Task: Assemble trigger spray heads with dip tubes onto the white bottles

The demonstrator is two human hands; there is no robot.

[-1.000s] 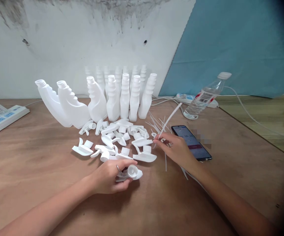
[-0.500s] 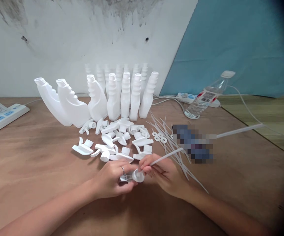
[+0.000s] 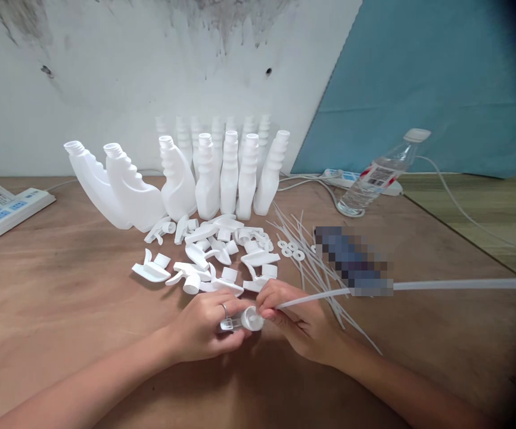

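A white trigger spray head (image 3: 251, 319) is gripped in my left hand (image 3: 208, 325), its round collar opening facing up toward me. Between the thumb and fingers of my right hand (image 3: 296, 319) is a thin white dip tube (image 3: 314, 297). The tube's near end is at the collar, partly hidden by my fingertips, so I cannot tell whether it sits inside. Its long free part stretches off to the right. Just beyond my hands lie several more trigger spray heads (image 3: 151, 269) in a loose pile.
Several white bottles (image 3: 229, 179) stand in rows against the wall. Loose thin tubes (image 3: 329, 298) and white ring washers (image 3: 298, 255) lie right of the pile, near a pixelated object (image 3: 351, 259). A water bottle (image 3: 369, 185) and power strips (image 3: 12, 214) sit farther out.
The dip tube has swung lower and now lies nearly level toward the right edge. My right fingers have shifted slightly right at the collar. The left hand keeps its hold.
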